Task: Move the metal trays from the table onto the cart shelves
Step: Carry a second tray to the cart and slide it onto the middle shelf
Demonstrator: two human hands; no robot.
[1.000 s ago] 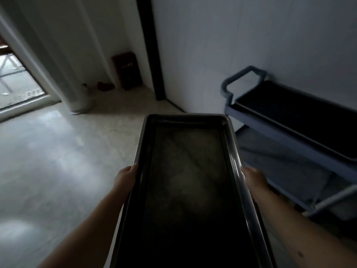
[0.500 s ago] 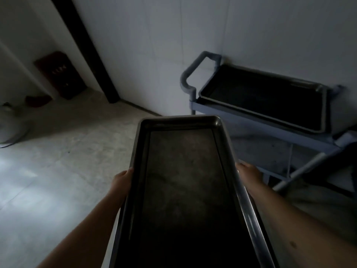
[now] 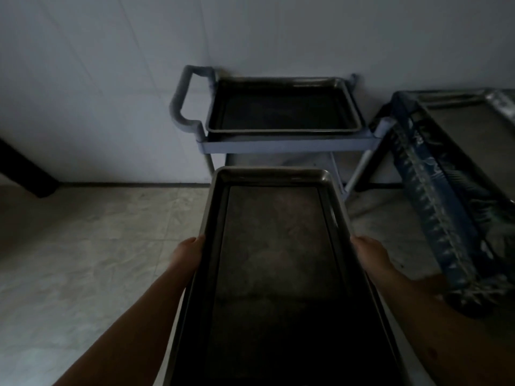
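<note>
I carry a long dark metal tray (image 3: 278, 260) lengthwise in front of me. My left hand (image 3: 188, 253) grips its left rim and my right hand (image 3: 369, 253) grips its right rim. Straight ahead a grey-blue cart (image 3: 284, 143) stands against the wall, its handle on the left. A second metal tray (image 3: 281, 110) lies flat on the cart's top shelf. The far end of the tray I hold sits just short of the cart, below the top shelf's front edge. A lower shelf (image 3: 278, 160) shows as a narrow strip under it.
A table (image 3: 468, 129) draped in a blue patterned cloth stands at the right, close to the cart. The pale wall (image 3: 139, 79) runs behind the cart. Tiled floor (image 3: 97, 232) spreads to the left, with a dark post (image 3: 25, 174) at the far left.
My view has swung right: the cart now sits straight ahead and nearer, and the table has come into sight at the right. Both hands keep the same hold on the tray.
</note>
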